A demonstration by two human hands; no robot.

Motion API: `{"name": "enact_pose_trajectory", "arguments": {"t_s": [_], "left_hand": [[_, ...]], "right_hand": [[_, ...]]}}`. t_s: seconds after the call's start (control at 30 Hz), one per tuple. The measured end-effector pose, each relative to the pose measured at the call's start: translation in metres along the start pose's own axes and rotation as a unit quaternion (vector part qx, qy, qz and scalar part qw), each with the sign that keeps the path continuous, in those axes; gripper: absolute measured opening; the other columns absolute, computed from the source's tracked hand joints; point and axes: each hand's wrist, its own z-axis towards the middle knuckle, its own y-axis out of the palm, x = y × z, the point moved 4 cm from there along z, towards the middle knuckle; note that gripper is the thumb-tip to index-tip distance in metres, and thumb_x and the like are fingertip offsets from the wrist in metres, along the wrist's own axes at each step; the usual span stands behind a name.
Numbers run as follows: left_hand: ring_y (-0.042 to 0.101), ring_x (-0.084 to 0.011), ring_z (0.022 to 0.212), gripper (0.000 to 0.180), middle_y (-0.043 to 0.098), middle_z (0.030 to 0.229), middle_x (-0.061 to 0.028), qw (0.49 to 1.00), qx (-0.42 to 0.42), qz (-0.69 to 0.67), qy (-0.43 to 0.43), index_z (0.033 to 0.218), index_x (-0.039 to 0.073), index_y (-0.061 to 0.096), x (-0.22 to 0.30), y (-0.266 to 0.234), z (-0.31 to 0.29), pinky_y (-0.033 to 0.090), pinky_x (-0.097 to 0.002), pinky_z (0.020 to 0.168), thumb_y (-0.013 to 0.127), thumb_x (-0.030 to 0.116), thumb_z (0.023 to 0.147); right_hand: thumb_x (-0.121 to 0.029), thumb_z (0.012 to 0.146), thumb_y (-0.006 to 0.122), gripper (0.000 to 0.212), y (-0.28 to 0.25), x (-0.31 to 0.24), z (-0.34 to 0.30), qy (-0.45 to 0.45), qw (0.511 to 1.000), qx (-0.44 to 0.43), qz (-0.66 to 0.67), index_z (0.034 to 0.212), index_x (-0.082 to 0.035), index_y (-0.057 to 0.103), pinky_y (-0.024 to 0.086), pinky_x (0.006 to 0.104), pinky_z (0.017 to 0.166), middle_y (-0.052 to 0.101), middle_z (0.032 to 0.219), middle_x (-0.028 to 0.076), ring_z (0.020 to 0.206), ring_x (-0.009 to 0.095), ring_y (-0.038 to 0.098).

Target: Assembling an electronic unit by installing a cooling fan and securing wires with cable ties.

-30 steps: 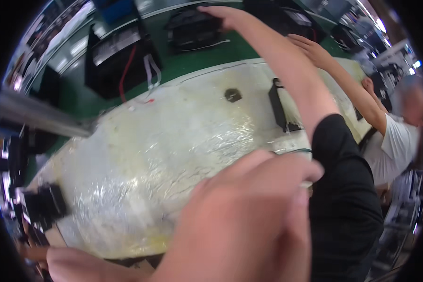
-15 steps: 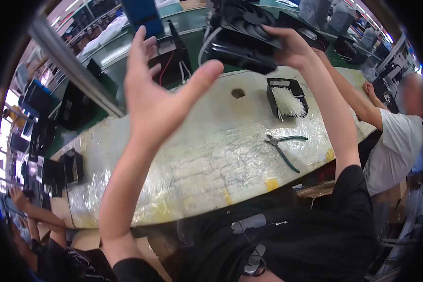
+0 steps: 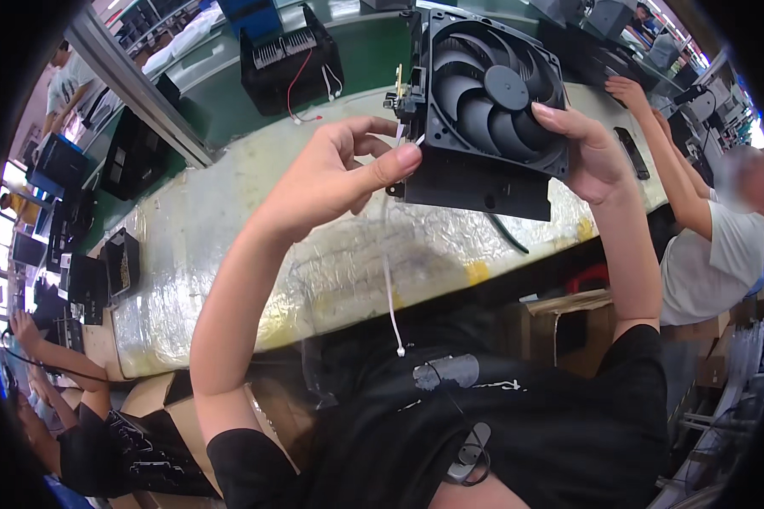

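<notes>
A black fan unit (image 3: 492, 182), with a round fan on top of a dark metal housing, is held up above the table. My right hand (image 3: 598, 157) grips its right edge, thumb over the fan frame. At its left end, beside a small circuit board (image 3: 399, 81) and connectors, my left hand (image 3: 335, 174) is closed, the thumb against the housing corner. Some of its fingers are hidden behind. A white cable (image 3: 389, 284) dangles below this hand and ends in a small plug. Below the unit, one green handle of the cutting pliers (image 3: 508, 233) shows; the rest is covered.
On the green conveyor (image 3: 208, 119) lies another black housing (image 3: 293, 68) with red and white wires. A metal post (image 3: 136, 81) rises at the left. A black bin (image 3: 120, 263) stands on the film-covered table (image 3: 221, 204). At the right, a co-worker's hand (image 3: 628, 92) reaches over the table.
The fan unit has come nearer and tilted, its fan now facing me. My left hand, spread before, has closed at its left end. The white cable now hangs down; the pliers are mostly covered.
</notes>
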Motion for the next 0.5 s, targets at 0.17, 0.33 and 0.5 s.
{"name": "enact_pose_trajectory", "arguments": {"t_s": [0.17,0.33,0.5], "left_hand": [[0.058,-0.0117,0.082,0.063,0.067,0.093,-0.0096,0.973,0.051,-0.170,0.146,0.124,-0.006,0.045,0.000,0.020,-0.015,0.046,-0.0250,0.078,0.079,0.027,0.082],[0.059,-0.0090,0.084,0.057,0.065,0.090,-0.0046,0.966,0.094,-0.140,0.197,0.126,-0.003,0.048,0.007,0.024,-0.023,0.048,-0.0227,0.074,0.078,0.017,0.082],[0.057,-0.0049,0.074,0.043,0.065,0.078,-0.0011,0.973,0.125,-0.016,0.193,0.122,-0.003,0.054,0.019,0.033,-0.029,0.045,-0.0202,0.068,0.072,0.017,0.088]], "right_hand": [[-0.019,0.092,0.057,0.040,0.003,0.012,-0.012,0.013,0.988,-0.055,0.140,0.125,0.004,0.056,0.052,0.0389,0.095,0.067,0.114,0.016,0.102,0.025,0.068],[-0.022,0.094,0.057,0.044,-0.009,0.032,-0.012,-0.009,0.976,-0.148,0.159,0.128,0.006,0.053,0.048,0.0391,0.103,0.063,0.122,0.018,0.113,0.025,0.063],[-0.022,0.096,0.056,0.044,-0.018,0.051,-0.012,-0.018,0.986,-0.051,0.156,0.131,0.003,0.052,0.047,0.0399,0.104,0.062,0.124,0.017,0.115,0.025,0.062]]}}
